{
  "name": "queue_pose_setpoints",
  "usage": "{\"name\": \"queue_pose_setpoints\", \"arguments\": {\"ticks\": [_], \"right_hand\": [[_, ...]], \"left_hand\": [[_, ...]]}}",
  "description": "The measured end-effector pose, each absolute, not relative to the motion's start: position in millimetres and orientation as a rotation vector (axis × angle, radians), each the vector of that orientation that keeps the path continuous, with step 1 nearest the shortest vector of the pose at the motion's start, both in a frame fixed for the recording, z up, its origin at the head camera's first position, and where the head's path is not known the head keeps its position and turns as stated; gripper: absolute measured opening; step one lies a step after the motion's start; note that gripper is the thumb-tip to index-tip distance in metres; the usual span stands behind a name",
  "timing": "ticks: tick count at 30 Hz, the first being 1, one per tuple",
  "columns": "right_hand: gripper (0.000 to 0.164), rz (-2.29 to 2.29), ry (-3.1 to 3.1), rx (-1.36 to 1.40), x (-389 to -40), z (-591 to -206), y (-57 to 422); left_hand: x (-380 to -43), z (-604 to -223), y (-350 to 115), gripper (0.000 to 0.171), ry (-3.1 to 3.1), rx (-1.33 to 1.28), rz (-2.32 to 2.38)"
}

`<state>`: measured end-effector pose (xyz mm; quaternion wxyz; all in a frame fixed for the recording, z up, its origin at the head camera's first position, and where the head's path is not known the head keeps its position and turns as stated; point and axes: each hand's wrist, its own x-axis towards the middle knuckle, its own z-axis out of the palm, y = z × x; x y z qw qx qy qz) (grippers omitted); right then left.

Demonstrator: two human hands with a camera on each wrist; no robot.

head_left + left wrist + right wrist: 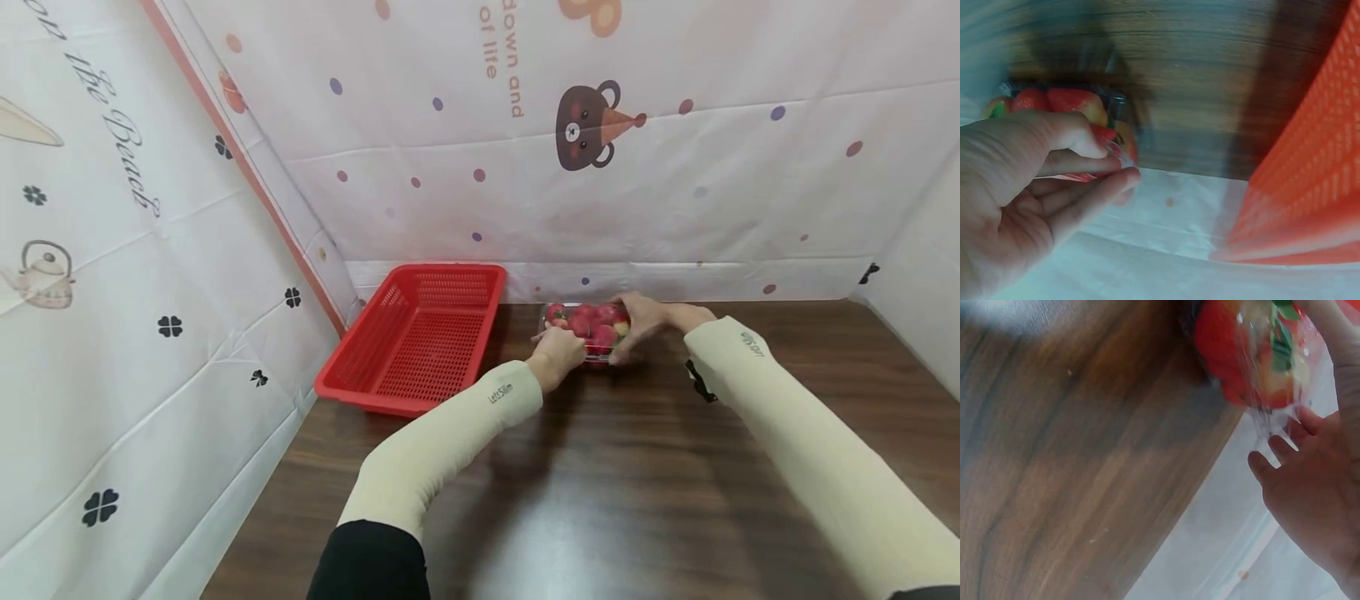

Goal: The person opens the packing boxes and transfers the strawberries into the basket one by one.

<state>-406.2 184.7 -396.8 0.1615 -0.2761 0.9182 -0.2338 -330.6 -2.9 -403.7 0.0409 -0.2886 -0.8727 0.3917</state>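
Note:
A clear plastic box of red fruit (592, 321) sits on the wooden table close to the back wall. The fruits are red with some yellow, and a green leaf shows in the right wrist view. At the box's left end, my left hand (558, 354) pinches the thin clear plastic edge (1124, 154) between thumb and fingers. Across the right end spans my right hand (637, 325), thumb at the front and fingers at the back, gripping it. In the right wrist view, its curled fingertips (1261, 465) are at the clear plastic.
Left of the box stands a red plastic basket (491, 333) with perforated sides and floor. A white printed cloth (450, 208) hangs behind the wooden table (600, 483), and more cloth covers the left and right sides.

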Motion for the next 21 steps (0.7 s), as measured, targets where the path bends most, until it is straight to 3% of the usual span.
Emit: {"name": "queue_pose_setpoints", "arguments": {"ticks": [7, 21], "right_hand": [[0.113, -0.549, 2.657, -0.690, -405.6, -400.3, 177.0], [0.118, -0.407, 2.655, -0.628, -407.8, -390.2, 175.0]], "left_hand": [[-334.0, -405.5, -1.0, 0.034, -2.559, -0.905, 1.428], [-339.4, -401.2, -4.3, 0.031, -2.642, -0.900, 1.153]]}}
